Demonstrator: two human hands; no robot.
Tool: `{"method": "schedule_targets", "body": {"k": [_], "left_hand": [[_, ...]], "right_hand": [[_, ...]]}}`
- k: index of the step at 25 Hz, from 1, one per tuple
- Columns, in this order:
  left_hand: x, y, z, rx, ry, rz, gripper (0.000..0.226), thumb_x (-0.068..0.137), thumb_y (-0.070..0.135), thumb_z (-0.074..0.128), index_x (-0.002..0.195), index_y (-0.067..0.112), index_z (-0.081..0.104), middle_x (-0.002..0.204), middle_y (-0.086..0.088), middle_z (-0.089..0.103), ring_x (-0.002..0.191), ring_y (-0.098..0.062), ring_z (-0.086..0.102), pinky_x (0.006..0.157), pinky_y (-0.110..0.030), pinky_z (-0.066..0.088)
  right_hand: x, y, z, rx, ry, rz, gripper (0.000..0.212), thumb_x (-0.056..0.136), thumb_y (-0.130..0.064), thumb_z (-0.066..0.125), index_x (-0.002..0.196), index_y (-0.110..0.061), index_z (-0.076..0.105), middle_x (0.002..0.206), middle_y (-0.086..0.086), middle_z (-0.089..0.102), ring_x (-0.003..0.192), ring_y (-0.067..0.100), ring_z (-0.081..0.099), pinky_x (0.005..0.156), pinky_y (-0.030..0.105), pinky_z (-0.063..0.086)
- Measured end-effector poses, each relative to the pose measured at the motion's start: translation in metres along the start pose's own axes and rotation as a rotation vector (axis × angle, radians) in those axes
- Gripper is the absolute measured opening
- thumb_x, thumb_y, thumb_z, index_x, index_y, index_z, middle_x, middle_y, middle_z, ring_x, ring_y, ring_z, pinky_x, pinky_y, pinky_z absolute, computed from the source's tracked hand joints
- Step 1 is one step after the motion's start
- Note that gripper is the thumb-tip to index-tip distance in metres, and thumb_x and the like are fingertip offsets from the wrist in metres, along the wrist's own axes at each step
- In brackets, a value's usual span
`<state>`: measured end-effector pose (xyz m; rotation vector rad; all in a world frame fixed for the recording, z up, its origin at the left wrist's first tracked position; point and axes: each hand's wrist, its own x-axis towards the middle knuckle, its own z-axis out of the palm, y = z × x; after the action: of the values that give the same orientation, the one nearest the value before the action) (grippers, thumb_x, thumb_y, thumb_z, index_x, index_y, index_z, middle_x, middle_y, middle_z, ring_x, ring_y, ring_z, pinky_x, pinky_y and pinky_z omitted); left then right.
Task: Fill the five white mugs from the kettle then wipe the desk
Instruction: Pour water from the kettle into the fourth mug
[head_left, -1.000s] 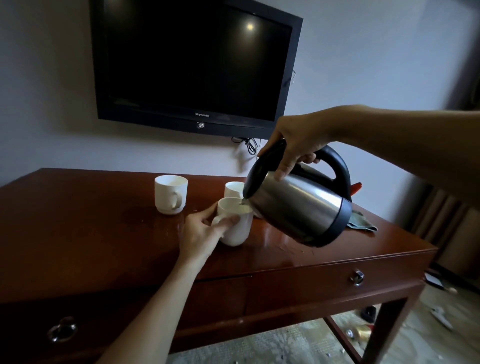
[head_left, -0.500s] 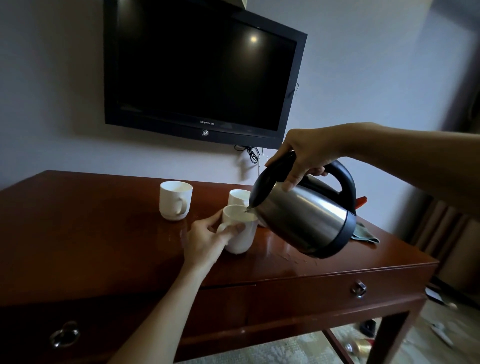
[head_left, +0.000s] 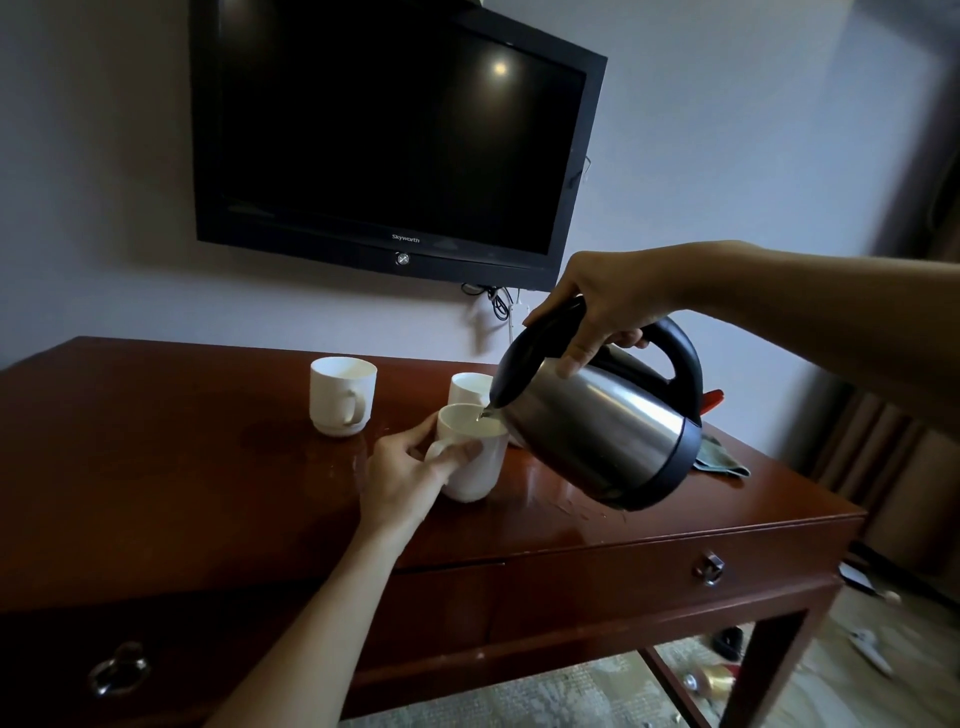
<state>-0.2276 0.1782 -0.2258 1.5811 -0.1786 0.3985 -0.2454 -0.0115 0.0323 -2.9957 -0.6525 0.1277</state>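
1. Little has shifted over the last second — the kettle (head_left: 597, 426) stays tipped at much the same angle, its spout just over the rim of the near mug (head_left: 475, 457), and the view has only drifted slightly.
2. The right hand (head_left: 602, 306) is clamped on the kettle's black handle from above, with the thumb lying down against the lid side.
3. The left hand (head_left: 410, 473) pinches the near mug's handle and steadies it on the table (head_left: 182, 467); the hands are apart, one on each thing.
4. I judge the pour into this mug to be under way — liquid seems to show inside, but how full it is cannot be told.
5. Two more mugs show: the back mug (head_left: 470, 388) just behind the one being filled, and the left mug (head_left: 342, 395) standing apart. The other two of the five are out of sight.
6. A green cloth (head_left: 719, 460) lies behind the kettle, likely for the wiping, which is not yet begun.
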Motion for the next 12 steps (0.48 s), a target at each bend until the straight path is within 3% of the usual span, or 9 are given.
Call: {"method": "schedule_targets", "body": {"k": [3, 7, 12], "left_hand": [[0.0, 0.0, 0.0, 0.008, -0.001, -0.01, 0.073, 0.059, 0.066, 0.083, 0.125, 0.038, 0.072, 0.092, 0.027, 0.077, 0.092, 0.016, 0.066, 0.1, -0.043, 0.055], [0.0, 0.001, 0.0, 0.013, 0.017, -0.018, 0.081, 0.054, 0.073, 0.079, 0.126, 0.038, 0.071, 0.099, 0.023, 0.078, 0.099, 0.009, 0.067, 0.099, -0.041, 0.056], [0.001, 0.0, 0.0, 0.027, 0.024, -0.006, 0.08, 0.054, 0.073, 0.079, 0.125, 0.039, 0.072, 0.098, 0.023, 0.078, 0.1, 0.005, 0.069, 0.095, -0.043, 0.057]], "right_hand": [[-0.006, 0.004, 0.001, 0.025, -0.001, 0.005, 0.062, 0.076, -0.025, 0.089, 0.135, -0.02, 0.068, 0.053, 0.003, 0.06, 0.038, 0.012, 0.046, 0.045, 0.023, 0.047], [-0.004, 0.002, 0.0, 0.004, -0.013, 0.004, 0.068, 0.076, -0.023, 0.089, 0.139, -0.024, 0.064, 0.049, -0.001, 0.059, 0.038, 0.012, 0.045, 0.045, 0.024, 0.047], [0.005, -0.003, -0.005, -0.019, -0.036, 0.012, 0.069, 0.074, -0.023, 0.09, 0.138, -0.021, 0.065, 0.061, 0.01, 0.062, 0.04, 0.013, 0.047, 0.044, 0.024, 0.046]]}}
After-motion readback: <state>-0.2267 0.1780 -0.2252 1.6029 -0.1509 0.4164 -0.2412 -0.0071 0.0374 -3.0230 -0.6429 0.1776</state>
